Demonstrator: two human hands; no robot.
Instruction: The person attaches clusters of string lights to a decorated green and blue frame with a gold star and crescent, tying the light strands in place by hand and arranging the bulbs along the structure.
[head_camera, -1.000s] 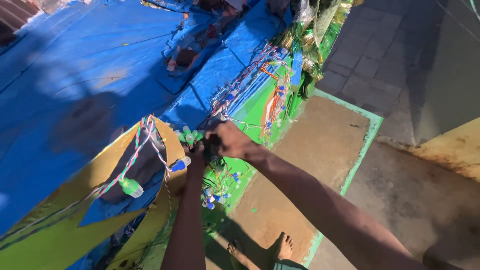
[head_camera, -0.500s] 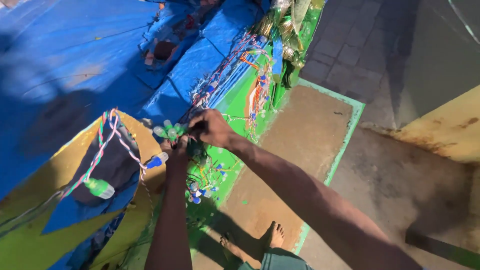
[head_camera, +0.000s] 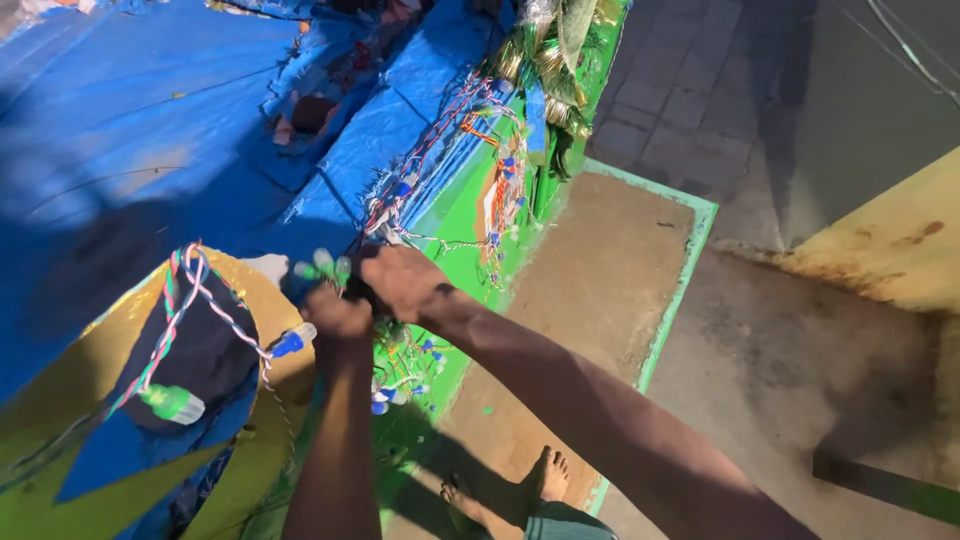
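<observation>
My left hand and my right hand are together over a bundle of small bulbs on twisted coloured wire. Both hands grip this string of lights, with green bulbs sticking out above the fingers. The wire runs left over a yellow and blue shaped panel, carrying a green bulb and a blue bulb. More bulbs and wire hang below my hands against a green board.
A blue tarpaulin covers the structure at upper left. Tangled wires and tinsel decoration lie along the green edge. Below are a brown slab with green border, paved ground, and my bare foot.
The view has shifted, so hands and panel sit slightly further left and lower in the frame. Both hands stay closed on the light string; the green bulbs remain above my fingers.
</observation>
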